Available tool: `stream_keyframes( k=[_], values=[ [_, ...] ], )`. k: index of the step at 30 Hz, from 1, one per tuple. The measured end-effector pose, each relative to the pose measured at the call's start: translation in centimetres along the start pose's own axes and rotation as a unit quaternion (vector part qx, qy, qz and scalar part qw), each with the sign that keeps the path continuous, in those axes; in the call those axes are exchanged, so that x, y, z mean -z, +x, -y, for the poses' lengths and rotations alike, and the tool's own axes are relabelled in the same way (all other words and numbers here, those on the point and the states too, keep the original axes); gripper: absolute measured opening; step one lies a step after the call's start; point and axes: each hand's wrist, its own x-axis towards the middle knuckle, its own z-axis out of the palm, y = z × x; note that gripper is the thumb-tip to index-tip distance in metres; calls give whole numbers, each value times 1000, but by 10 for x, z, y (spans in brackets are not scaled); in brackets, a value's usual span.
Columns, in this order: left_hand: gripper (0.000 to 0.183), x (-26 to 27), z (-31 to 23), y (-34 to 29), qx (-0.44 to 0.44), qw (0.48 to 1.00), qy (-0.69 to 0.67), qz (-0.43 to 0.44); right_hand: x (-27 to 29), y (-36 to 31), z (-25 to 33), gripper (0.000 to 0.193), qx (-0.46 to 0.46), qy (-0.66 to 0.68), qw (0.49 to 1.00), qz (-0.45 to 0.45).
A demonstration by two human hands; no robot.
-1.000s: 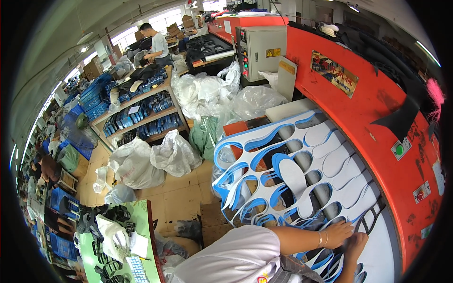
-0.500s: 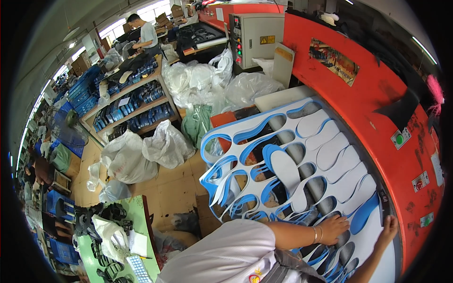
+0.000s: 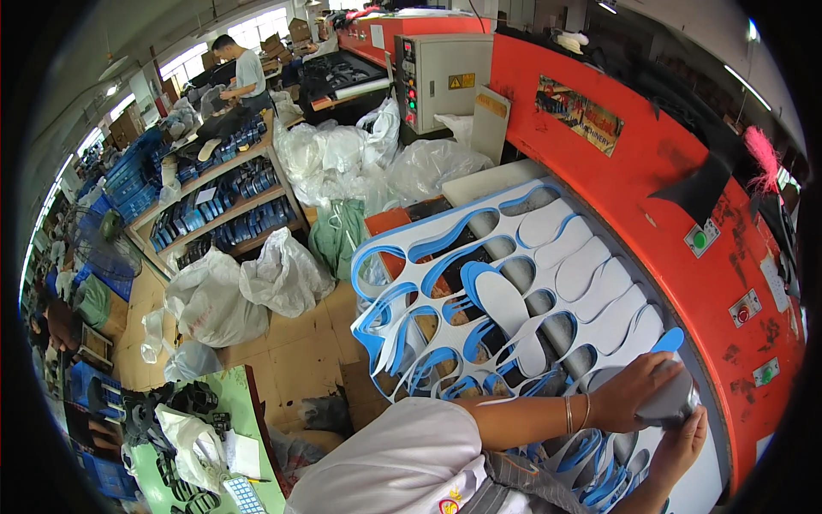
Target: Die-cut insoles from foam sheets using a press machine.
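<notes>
Head view, single entry.

Item: one grey piece [image 3: 670, 399], held in your two hands. Surface smooth, the face toward you rounded at its edges, the side darker; outline partly covered by your fingers, kind not readable. Location: over the right-hand part of the worktop [image 3: 704, 467], near the edge that runs along the red machine [image 3: 625, 197]. Whether it touches the worktop or is held above it cannot be told.

Your left hand [image 3: 629, 396]: back of the hand uppermost, fingers bent over the top of the piece, gripping it from the left. Forearm bare, nearly level, reaching in from the left; two thin bracelets [image 3: 578, 414] at the wrist.

Your right hand [image 3: 681, 445]: closed in at the piece's lower right side, fingertips raised against it, forearm rising from the lower edge of view.

Beside the hands: one blue rounded piece [image 3: 668, 341], just beyond your left fingers, toward the same worktop edge. Layered white and blue sheets [image 3: 612, 287], cut through with sole-shaped openings, spread over the worktop and drooping past its left edge. One white sole-shaped piece [image 3: 503, 300], lying on those sheets, nearer the left edge.

On the machine's front: a green button [image 3: 699, 240] and, lower, a red button [image 3: 743, 315].
</notes>
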Motion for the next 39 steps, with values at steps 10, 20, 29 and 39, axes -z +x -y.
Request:
stream_keyframes(
  k=[10,20,29,39],
  values=[
    [92,23,-35,-13,244,890,-379,-70,-57,-35,-40,88,-32,-252,960,113],
    [100,44,-48,-20,263,921,-285,38,-56,-40,-31,64,-132,-139,957,217],
    [89,47,-68,-49,253,879,-403,28,-62,-69,1,62,-203,-12,956,210],
    [33,126,-28,-11,401,812,-365,-217,-16,-24,-10,91,-220,91,970,54]
  ],
)
